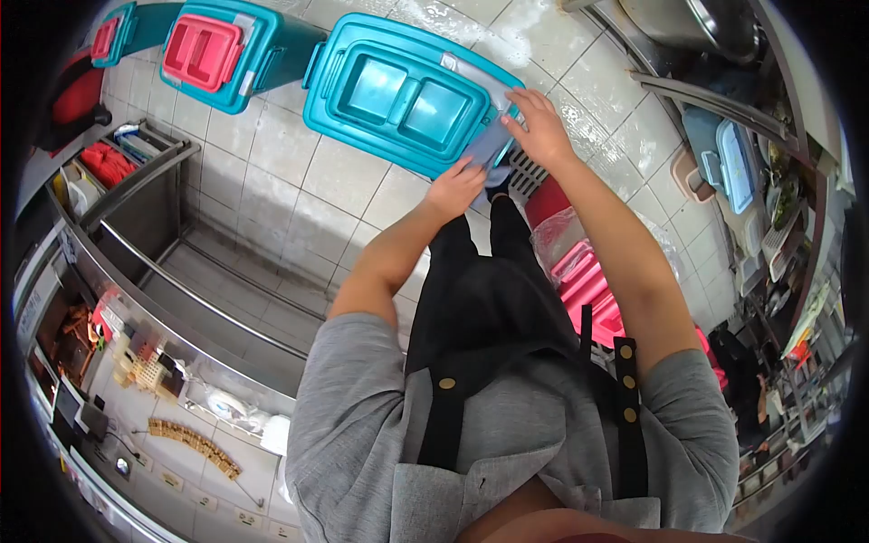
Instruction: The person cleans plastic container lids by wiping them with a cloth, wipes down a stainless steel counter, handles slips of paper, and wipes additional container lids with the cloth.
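Note:
A large teal bin with a lid (412, 110) stands on the floor in front of me; its lid has two recessed panels. Over its near right corner lies a grey-blue, cloth-like piece (490, 141), part of which hangs down past the rim. My left hand (456, 188) is at the near edge of the bin, fingers closed on the lower part of this cloth. At the right end of the lid, my right hand (540, 129) rests with fingers stretched out and thumb apart, touching the rim and cloth. The undersides of both hands are hidden.
Teal bins with pink hatches (201, 52) stand at the upper left. Beside my right leg are pink plastic containers (587, 285) under clear wrap. A metal frame (213, 290) flanks me on the left, shelving on the right. The tiled floor (579, 100) looks wet.

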A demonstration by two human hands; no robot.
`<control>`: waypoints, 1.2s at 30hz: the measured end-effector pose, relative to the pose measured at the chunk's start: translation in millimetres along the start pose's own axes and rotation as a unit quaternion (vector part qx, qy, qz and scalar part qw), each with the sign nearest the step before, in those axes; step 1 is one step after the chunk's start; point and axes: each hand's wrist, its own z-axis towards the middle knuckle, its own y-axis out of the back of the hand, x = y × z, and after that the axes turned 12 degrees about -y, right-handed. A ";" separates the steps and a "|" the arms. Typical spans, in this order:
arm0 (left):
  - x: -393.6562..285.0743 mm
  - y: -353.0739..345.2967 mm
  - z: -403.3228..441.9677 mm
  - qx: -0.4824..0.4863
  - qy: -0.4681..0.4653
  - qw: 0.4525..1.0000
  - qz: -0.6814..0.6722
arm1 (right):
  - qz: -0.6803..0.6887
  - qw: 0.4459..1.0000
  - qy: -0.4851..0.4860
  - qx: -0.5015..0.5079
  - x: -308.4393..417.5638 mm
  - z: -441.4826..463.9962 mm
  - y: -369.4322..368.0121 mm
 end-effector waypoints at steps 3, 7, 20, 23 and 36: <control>4.3 -13.3 -84.7 0.086 -0.010 0.995 -0.045 | 0.003 0.991 -0.046 0.129 -12.1 8.5 -37.1; 46.4 -27.9 -224.3 0.129 0.462 0.848 -0.224 | 0.062 0.943 -0.264 0.191 14.1 -5.9 -80.7; 209.8 36.0 -175.1 -0.347 0.675 0.492 -0.427 | 0.368 0.697 -0.611 -0.078 61.6 7.2 -136.8; 180.8 43.8 -133.1 -0.342 0.732 0.515 -0.287 | 0.374 0.690 -0.614 -0.086 75.7 4.0 -133.8; -105.6 -29.1 59.3 -0.427 0.667 0.418 -0.446 | -0.011 0.862 -0.502 0.066 37.9 17.4 -137.8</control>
